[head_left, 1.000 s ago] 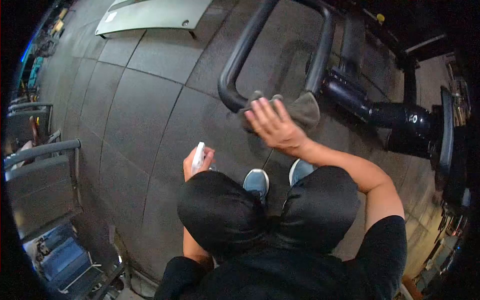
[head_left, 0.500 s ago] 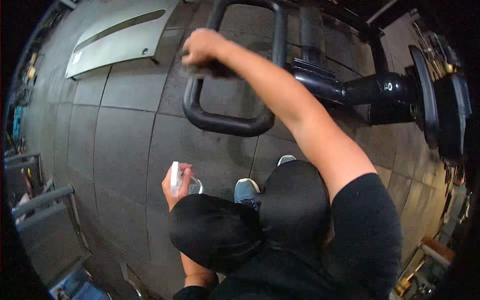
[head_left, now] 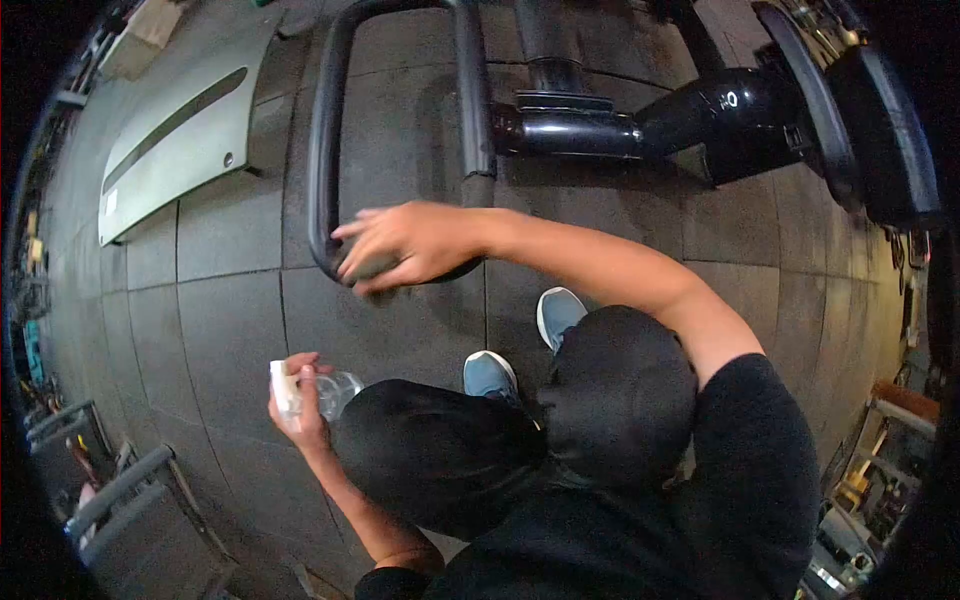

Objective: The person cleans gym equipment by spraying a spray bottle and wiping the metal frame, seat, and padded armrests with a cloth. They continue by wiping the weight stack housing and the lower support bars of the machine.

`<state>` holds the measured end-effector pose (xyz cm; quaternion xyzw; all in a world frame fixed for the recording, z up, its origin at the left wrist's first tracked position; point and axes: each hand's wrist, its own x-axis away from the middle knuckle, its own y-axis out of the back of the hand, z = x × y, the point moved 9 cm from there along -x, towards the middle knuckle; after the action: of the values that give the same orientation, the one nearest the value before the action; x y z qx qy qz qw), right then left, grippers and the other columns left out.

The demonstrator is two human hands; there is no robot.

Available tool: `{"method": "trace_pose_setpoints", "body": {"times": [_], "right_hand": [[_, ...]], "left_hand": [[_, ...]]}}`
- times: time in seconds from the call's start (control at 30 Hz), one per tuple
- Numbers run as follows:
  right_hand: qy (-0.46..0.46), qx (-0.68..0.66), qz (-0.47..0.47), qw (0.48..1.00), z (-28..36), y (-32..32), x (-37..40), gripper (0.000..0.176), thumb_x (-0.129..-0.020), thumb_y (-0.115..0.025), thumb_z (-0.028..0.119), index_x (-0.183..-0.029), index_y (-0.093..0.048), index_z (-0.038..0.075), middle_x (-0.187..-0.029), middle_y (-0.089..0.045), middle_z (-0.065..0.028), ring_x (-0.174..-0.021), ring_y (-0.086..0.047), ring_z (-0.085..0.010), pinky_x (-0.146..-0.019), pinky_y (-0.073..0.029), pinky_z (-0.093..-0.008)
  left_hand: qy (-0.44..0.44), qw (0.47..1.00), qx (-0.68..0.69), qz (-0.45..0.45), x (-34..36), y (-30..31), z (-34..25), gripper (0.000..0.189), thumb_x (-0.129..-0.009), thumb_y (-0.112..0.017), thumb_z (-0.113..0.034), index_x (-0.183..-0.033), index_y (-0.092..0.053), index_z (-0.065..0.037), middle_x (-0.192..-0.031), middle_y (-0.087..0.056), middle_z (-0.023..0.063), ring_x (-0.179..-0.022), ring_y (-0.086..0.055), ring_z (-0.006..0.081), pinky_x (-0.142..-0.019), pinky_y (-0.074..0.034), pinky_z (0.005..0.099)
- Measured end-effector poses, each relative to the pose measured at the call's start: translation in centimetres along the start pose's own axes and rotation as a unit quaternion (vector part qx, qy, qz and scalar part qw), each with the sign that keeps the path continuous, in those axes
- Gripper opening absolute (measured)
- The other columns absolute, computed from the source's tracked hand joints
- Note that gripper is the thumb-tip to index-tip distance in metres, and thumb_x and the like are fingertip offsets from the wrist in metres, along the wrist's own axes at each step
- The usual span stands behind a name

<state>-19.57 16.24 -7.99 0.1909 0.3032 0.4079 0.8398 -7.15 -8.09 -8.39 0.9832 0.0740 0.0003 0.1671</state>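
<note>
Down from the loop's top, my right hand (head_left: 405, 245) now lies on the lower bend of the black handle bar (head_left: 322, 150), fingers splayed flat against it. My left hand (head_left: 300, 405) is clenched round a spray bottle (head_left: 337, 388), well below the bar.

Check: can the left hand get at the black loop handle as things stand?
Probably not readily: the left hand is closed around a spray bottle, low beside the knee and apart from the loop handle, whose near bend the right hand covers.
</note>
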Motion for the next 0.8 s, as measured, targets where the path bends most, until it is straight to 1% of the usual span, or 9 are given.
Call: {"method": "trace_pose_setpoints", "body": {"times": [0.1, 0.2, 0.3, 0.43, 0.5, 0.57, 0.63, 0.7, 0.8], "right_hand": [[-0.107, 0.077, -0.263, 0.956, 1.5, 11.0, 10.4, 0.03, -0.101, -0.067, 0.03, -0.125, -0.074, 0.013, -0.127, -0.072, -0.0067, -0.123, -0.064, -0.0226, -0.102, -0.053, -0.0418], [-0.217, -0.008, -0.519, 0.826, 3.5, 18.2, 23.7, 0.037, -0.11, -0.054, 0.038, -0.13, -0.068, 0.01, -0.115, -0.068, -0.0032, -0.108, -0.063, -0.0154, -0.097, -0.05, -0.0322], [-0.168, -0.111, -0.702, 0.683, 3.0, 21.8, 36.1, 0.045, -0.113, -0.047, 0.038, -0.134, -0.064, 0.003, -0.135, -0.064, -0.0079, -0.117, -0.063, -0.0158, -0.097, -0.051, -0.0312], [-0.19, 0.042, -0.743, 0.641, -2.6, 21.3, 40.2, 0.055, -0.113, -0.042, 0.043, -0.138, -0.061, -0.002, -0.132, -0.068, -0.014, -0.123, -0.064, -0.024, -0.112, -0.045, -0.04], [-0.313, 0.326, -0.568, 0.687, -7.4, 18.3, 34.6, 0.06, -0.109, -0.054, 0.03, -0.16, -0.036, 0.002, -0.163, -0.041, -0.0179, -0.144, -0.047, -0.0309, -0.12, -0.034, -0.0419], [-0.445, 0.49, -0.339, 0.669, -15.8, 13.5, 31.9, 0.077, -0.103, -0.062, 0.045, -0.159, -0.035, -0.001, -0.166, -0.037, -0.0197, -0.157, -0.028, -0.0363, -0.127, -0.02, -0.0545], [-0.405, 0.47, -0.344, 0.705, -17.8, 12.2, 28.7, 0.079, -0.099, -0.065, 0.045, -0.158, -0.039, 0.0, -0.166, -0.036, -0.0199, -0.159, -0.023, -0.0359, -0.127, -0.018, -0.0568], [-0.35, 0.361, -0.247, 0.829, -17.3, 10.3, 21.0, 0.07, -0.101, -0.061, 0.035, -0.158, -0.038, 0.0, -0.164, -0.038, -0.0196, -0.157, -0.027, -0.0355, -0.128, -0.019, -0.0505], [-0.345, 0.283, -0.34, 0.828, -19.8, 11.2, 19.3, 0.074, -0.098, -0.064, 0.033, -0.159, -0.037, 0.0, -0.164, -0.038, -0.0193, -0.157, -0.028, -0.0341, -0.129, -0.019, -0.0481]], "left_hand": [[-0.048, 0.999, -0.026, -0.005, -2.6, -0.2, -2.4, 0.019, -0.103, -0.062, -0.012, -0.111, -0.07, 0.004, -0.102, -0.072, 0.0128, -0.083, -0.071, 0.0198, -0.078, -0.054, 0.0344], [-0.064, 0.998, -0.011, 0.011, -4.9, -1.7, -5.4, 0.019, -0.103, -0.061, -0.01, -0.111, -0.069, 0.005, -0.106, -0.071, 0.0151, -0.084, -0.071, 0.022, -0.079, -0.054, 0.0357], [-0.092, 0.995, -0.013, 0.026, -6.4, -3.3, -7.4, 0.019, -0.102, -0.06, -0.009, -0.11, -0.067, 0.006, -0.11, -0.069, 0.018, -0.084, -0.072, 0.0256, -0.081, -0.054, 0.038], [-0.148, 0.988, 0.009, 0.039, -7.4, -5.0, -9.3, 0.019, -0.101, -0.057, -0.008, -0.11, -0.065, 0.007, -0.113, -0.067, 0.0217, -0.085, -0.072, 0.0311, -0.084, -0.054, 0.0425], [-0.126, 0.989, 0.05, 0.056, -7.7, -6.3, -9.6, 0.02, -0.102, -0.057, -0.008, -0.112, -0.064, 0.008, -0.114, -0.065, 0.0221, -0.087, -0.071, 0.0314, -0.086, -0.054, 0.0449], [-0.108, 0.991, 0.054, 0.057, -7.7, -6.5, -9.2, 0.02, -0.102, -0.056, -0.008, -0.112, -0.064, 0.008, -0.114, -0.064, 0.022, -0.088, -0.071, 0.0313, -0.086, -0.054, 0.0455], [-0.084, 0.993, 0.055, 0.058, -7.6, -6.8, -8.5, 0.021, -0.103, -0.055, -0.008, -0.113, -0.064, 0.008, -0.115, -0.064, 0.0219, -0.089, -0.071, 0.0311, -0.086, -0.054, 0.046], [-0.078, 0.995, 0.017, 0.053, -7.1, -6.6, -8.5, 0.021, -0.104, -0.054, -0.009, -0.113, -0.063, 0.008, -0.115, -0.063, 0.0219, -0.089, -0.071, 0.0315, -0.085, -0.055, 0.0445], [-0.074, 0.995, 0.013, 0.062, -7.3, -6.6, -8.9, 0.023, -0.105, -0.052, -0.01, -0.113, -0.062, 0.009, -0.117, -0.062, 0.0219, -0.089, -0.071, 0.0318, -0.086, -0.055, 0.0448]]}}
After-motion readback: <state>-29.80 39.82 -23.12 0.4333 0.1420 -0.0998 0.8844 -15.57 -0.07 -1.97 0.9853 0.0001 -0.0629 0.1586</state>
